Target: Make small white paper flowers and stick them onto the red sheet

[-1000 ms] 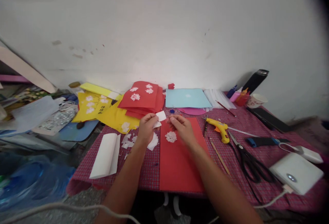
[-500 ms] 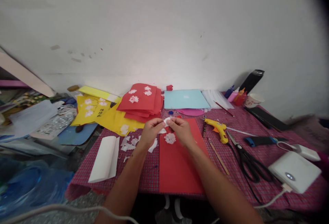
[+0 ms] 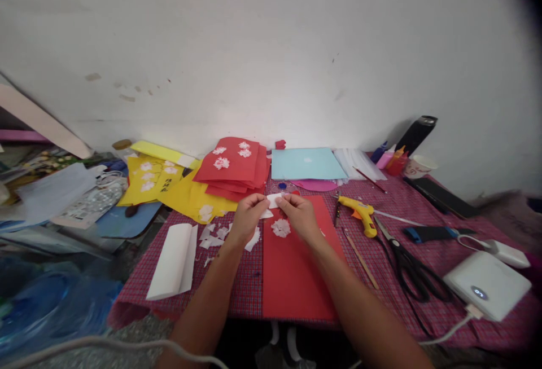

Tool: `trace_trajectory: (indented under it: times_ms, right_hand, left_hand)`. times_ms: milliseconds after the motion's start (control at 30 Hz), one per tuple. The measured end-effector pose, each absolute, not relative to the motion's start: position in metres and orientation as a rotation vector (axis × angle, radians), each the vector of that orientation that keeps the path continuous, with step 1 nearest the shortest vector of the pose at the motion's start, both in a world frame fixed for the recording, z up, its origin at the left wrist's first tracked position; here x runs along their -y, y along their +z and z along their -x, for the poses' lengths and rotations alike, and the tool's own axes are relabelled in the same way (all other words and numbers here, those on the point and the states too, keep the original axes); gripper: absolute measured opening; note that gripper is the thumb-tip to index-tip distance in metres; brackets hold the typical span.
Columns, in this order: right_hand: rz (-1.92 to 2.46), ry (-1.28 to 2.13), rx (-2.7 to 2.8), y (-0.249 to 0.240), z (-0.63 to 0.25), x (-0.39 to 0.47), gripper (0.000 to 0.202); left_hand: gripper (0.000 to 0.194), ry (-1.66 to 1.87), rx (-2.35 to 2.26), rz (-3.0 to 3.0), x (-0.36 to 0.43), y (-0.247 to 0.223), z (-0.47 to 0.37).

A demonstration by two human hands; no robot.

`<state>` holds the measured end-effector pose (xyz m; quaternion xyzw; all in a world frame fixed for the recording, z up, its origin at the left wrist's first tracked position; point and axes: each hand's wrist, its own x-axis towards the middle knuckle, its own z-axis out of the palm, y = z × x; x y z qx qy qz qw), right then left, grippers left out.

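A small piece of white paper (image 3: 273, 200) is pinched between my two hands, above the far end of a red sheet of paper (image 3: 298, 279). My left hand (image 3: 249, 215) grips its left side with thumb and fingertips. On the other side, my right hand (image 3: 298, 214) is closed on the paper with thumb and forefinger. Just below them a crumpled white paper flower (image 3: 280, 228) lies on the red sheet. Torn white paper scraps (image 3: 214, 236) are scattered left of my left hand, beside a folded white paper (image 3: 171, 262).
Behind are red sheets with white flowers (image 3: 228, 160), yellow paper (image 3: 195, 194) and light blue paper (image 3: 307, 163). At right lie a yellow glue gun (image 3: 359, 211), black scissors (image 3: 409, 264), a wooden stick (image 3: 361, 259), a utility knife (image 3: 429, 233) and a white power bank (image 3: 486, 284). A black flask (image 3: 419, 135) leans at the back.
The white paper between my fingers shows wider and flatter, with my fingertips slightly farther apart. Both hands stay in nearly the same place, and the view has shifted slightly.
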<state>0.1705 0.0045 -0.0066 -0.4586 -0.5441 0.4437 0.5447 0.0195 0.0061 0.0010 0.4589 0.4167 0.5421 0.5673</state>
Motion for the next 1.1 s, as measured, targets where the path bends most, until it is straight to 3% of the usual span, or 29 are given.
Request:
trace_trajectory:
  times_ms: [700, 1100]
  right_hand:
    - [1.119, 0.991, 1.350, -0.0065, -0.1698, -0.0056, 0.035]
    - [1.098, 1.005, 1.330, -0.0072, -0.1698, -0.0057, 0.032]
  left_hand:
    - [0.026, 1.279, -0.889, -1.126, -0.0067, -0.0008, -0.0209]
    - [0.025, 1.291, -1.078, -1.218, -0.0090, -0.0065, -0.0204]
